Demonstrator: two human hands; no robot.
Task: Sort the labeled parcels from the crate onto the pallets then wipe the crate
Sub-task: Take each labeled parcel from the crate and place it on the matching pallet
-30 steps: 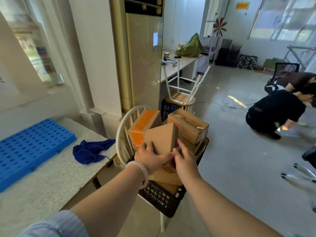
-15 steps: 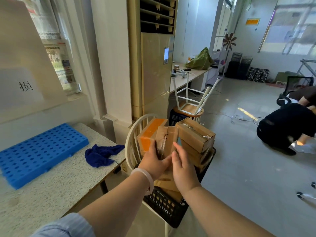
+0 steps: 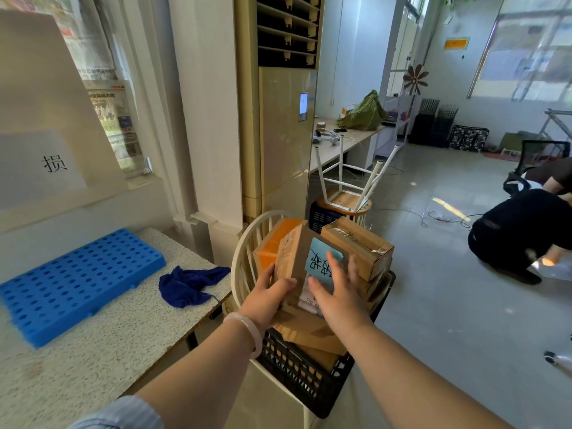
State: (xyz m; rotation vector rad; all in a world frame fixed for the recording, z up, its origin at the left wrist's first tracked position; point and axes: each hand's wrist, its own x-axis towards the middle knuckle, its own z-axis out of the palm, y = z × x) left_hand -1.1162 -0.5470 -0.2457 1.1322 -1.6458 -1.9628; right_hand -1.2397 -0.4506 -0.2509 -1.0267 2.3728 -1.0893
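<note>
Parcel of brown cardboard (image 3: 294, 261) held up between my two hands, just above a black plastic crate (image 3: 303, 376) that sits on a white chair (image 3: 244, 258). My left hand (image 3: 267, 294) grips the parcel's left edge, fingers curled behind it and thumb across the front. A pale bangle (image 3: 247, 331) circles that wrist. My right hand (image 3: 339, 294) lies flat on the parcel's face, fingers straight and spread.

A light blue label (image 3: 320, 257) on that face carries black handwritten characters. They are tilted and partly under my fingers, so I cannot read them. A white printed sticker (image 3: 305, 300) below it is mostly hidden.

More parcels fill the crate: one with orange tape (image 3: 272, 243) behind on the left, a taped brown box (image 3: 359, 246) on the right.

To my left, a speckled table (image 3: 108, 354) bears a blue perforated plastic pallet (image 3: 77, 283) and a crumpled dark blue cloth (image 3: 188, 284). Above the pallet, a white paper sign (image 3: 37, 168) on the wall reads "损".

Farther off stand a tall beige air conditioner (image 3: 281, 134) and an upturned stool (image 3: 346, 187). A person in black (image 3: 520, 233) crouches on the floor.
</note>
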